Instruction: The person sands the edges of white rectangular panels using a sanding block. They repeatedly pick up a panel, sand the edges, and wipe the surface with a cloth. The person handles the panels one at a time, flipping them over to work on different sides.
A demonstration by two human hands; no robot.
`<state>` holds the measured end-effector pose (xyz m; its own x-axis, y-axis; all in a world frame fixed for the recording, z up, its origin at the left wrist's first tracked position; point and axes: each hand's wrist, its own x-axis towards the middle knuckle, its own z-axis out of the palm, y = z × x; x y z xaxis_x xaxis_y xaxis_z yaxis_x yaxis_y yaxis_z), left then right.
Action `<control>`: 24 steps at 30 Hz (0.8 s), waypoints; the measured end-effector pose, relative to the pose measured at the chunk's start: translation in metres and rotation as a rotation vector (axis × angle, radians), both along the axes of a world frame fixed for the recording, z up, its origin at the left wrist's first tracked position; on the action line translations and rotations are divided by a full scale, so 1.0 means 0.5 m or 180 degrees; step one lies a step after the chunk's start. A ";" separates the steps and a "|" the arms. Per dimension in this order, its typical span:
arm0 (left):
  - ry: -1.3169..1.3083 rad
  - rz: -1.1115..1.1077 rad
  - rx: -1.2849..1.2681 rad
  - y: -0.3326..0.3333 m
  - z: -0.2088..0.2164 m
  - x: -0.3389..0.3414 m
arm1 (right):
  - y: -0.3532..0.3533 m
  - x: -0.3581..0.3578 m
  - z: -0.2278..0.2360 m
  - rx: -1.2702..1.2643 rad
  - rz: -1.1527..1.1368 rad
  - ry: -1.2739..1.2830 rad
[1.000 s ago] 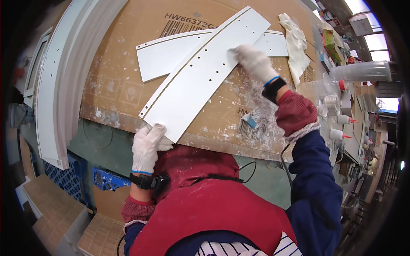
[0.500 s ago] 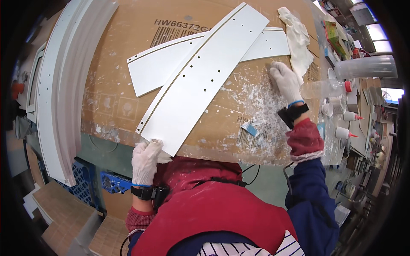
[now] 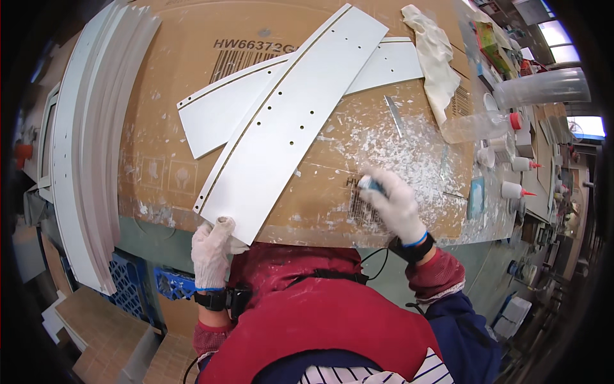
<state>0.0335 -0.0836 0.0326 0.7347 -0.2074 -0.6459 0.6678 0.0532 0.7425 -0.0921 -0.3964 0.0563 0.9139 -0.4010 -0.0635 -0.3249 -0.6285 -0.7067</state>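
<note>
My left hand (image 3: 214,251), in a white knit glove, is closed on the near end of a long white board (image 3: 275,128), its thumb on top. The board has drilled holes and a groove along its left edge. It lies aslant across a second white board (image 3: 214,115), which hides partly beneath it. My right hand (image 3: 394,201), gloved too, is at the front right of the cardboard, its fingers closed around a small blue-and-white piece (image 3: 373,185), mostly hidden by them. Farther back lies a thin metal blade (image 3: 394,116), apart from the hand.
Cardboard (image 3: 153,147) spotted with white flakes covers the table. A crumpled cream cloth (image 3: 432,57) lies at the back right. A clear bottle with a red cap (image 3: 480,127) and white squeeze bottles (image 3: 513,190) stand at the right. Stacked white mouldings (image 3: 96,141) line the left.
My right hand has moved from the blade toward me and left, and now grips the blue-and-white piece. The blade lies uncovered. My left hand still holds the board.
</note>
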 end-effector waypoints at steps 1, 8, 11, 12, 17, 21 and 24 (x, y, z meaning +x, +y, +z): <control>-0.0009 -0.0027 0.0037 0.002 -0.004 0.000 | -0.012 0.018 0.018 0.0599 -0.0264 0.0100; -0.0144 0.0092 0.0129 -0.006 -0.011 -0.003 | -0.170 0.195 0.012 -0.0072 -0.0380 -0.0397; -0.0137 -0.0048 0.0327 0.008 -0.026 0.001 | -0.273 0.264 -0.014 0.0066 -0.0488 -0.0579; -0.0116 -0.0124 0.0420 0.007 -0.025 0.008 | -0.305 0.289 -0.014 0.0146 -0.0549 -0.0555; 0.0007 -0.0269 0.0304 0.005 -0.009 0.013 | -0.346 0.373 0.038 -0.0735 -0.0988 -0.0022; 0.0050 -0.0411 0.0318 0.017 -0.020 0.013 | -0.321 0.417 0.079 -0.1055 -0.0852 0.0321; 0.0117 -0.0347 0.0223 0.011 -0.011 0.013 | -0.310 0.423 0.063 -0.1622 -0.0644 0.0111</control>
